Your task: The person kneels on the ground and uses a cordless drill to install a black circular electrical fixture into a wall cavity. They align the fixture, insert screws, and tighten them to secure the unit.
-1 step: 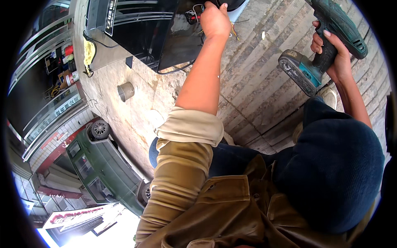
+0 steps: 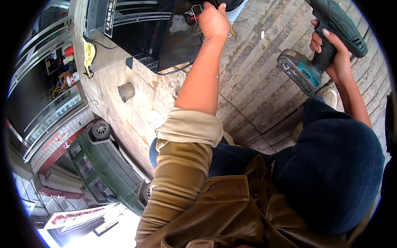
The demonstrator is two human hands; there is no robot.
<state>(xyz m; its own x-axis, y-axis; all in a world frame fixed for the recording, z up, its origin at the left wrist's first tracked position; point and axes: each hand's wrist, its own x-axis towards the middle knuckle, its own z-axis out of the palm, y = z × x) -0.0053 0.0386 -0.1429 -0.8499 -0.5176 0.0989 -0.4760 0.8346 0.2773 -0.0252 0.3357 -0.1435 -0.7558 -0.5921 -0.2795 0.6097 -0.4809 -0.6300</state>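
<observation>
At the top centre my left hand point(image 2: 214, 21) reaches to a glossy black appliance point(image 2: 182, 45) with flat panels. Its fingers curl inward with the thumb raised, and what they grip at the upper edge is hidden. Thin wires and a small black-and-red part point(image 2: 190, 18) lie just left of that hand, and more loose coloured wire ends point(image 2: 234, 32) stick out on its right. My right hand point(image 2: 337, 53) is wrapped round the handle of a teal and black cordless drill point(image 2: 323, 58), held above the paving with its battery toward the left.
A metal cup-like cylinder point(image 2: 126, 91) lies on the paved ground left of my forearm. A black cable point(image 2: 178, 71) runs along the appliance's lower edge. A yellow cloth-like thing point(image 2: 89, 53) lies farther left. A green car point(image 2: 103, 165) stands by shopfronts. My shoe point(image 2: 329, 97) is below the drill.
</observation>
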